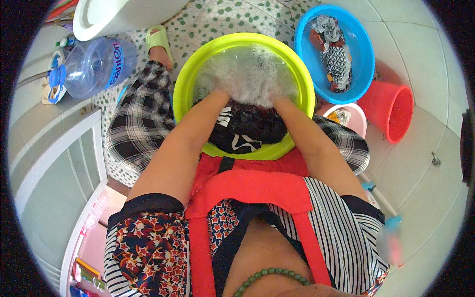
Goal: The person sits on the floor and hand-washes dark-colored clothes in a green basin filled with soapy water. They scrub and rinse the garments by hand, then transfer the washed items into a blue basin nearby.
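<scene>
A yellow-green basin (180, 99) of sudsy water (242, 69) stands between my knees. Dark wet clothing with white print (247, 126) is bunched against its near side, partly above the water. Both arms reach down into the basin. My left hand (221, 93) goes under the foam at the left of the clothing, and only its wrist end shows. On the other side, my right hand (280, 101) dips into the suds by the clothing's right edge. Foam and water hide the fingers of both, so what they grip cannot be made out.
At the upper right sits a blue basin (299, 52) with patterned cloth (338, 62) in it. Beside it are a red bucket (383, 106) and a pink basin (363, 119). A large clear water jug (94, 67) lies left, near a white toilet-like fixture (123, 17). Tiled wall (425, 74) bounds the right.
</scene>
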`<move>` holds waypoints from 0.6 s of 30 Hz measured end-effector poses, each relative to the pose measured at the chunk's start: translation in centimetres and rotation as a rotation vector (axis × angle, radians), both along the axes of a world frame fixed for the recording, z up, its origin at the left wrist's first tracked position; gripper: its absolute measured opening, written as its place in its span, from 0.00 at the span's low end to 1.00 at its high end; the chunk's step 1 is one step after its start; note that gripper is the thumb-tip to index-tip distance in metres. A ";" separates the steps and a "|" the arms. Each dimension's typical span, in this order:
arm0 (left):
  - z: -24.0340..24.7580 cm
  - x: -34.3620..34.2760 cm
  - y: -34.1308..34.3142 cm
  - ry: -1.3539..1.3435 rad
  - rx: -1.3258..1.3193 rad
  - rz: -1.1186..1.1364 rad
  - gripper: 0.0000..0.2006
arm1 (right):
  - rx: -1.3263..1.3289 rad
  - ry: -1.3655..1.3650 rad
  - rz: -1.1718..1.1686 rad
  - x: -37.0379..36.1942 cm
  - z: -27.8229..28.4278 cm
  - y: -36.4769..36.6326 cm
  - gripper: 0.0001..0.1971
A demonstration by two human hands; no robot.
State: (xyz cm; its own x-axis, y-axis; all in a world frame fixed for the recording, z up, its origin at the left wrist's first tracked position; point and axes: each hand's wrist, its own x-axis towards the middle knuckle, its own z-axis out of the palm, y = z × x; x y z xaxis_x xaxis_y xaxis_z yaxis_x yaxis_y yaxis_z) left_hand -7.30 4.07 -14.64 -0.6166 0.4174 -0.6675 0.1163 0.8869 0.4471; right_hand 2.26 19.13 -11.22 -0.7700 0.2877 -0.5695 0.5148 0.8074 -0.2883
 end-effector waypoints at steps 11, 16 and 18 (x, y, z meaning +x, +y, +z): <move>6.7 -4.5 1.6 0.186 0.314 0.419 0.22 | -0.064 0.329 -0.317 -5.4 3.8 -0.3 0.15; 15.3 -1.5 -2.1 -0.130 0.398 0.597 0.19 | -0.161 0.761 0.126 1.0 8.4 -3.7 0.12; 13.0 -1.1 -4.0 0.049 0.060 0.151 0.18 | -0.123 0.748 0.220 3.3 9.3 -4.5 0.11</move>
State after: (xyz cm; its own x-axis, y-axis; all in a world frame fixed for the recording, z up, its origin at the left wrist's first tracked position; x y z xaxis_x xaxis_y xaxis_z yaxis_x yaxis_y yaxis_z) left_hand -8.41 0.11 -1.62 -0.7064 0.3559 -0.6118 0.0068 0.8678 0.4969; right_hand 5.57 14.63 -1.92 -0.9931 0.0527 0.1047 -0.0192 0.8080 -0.5889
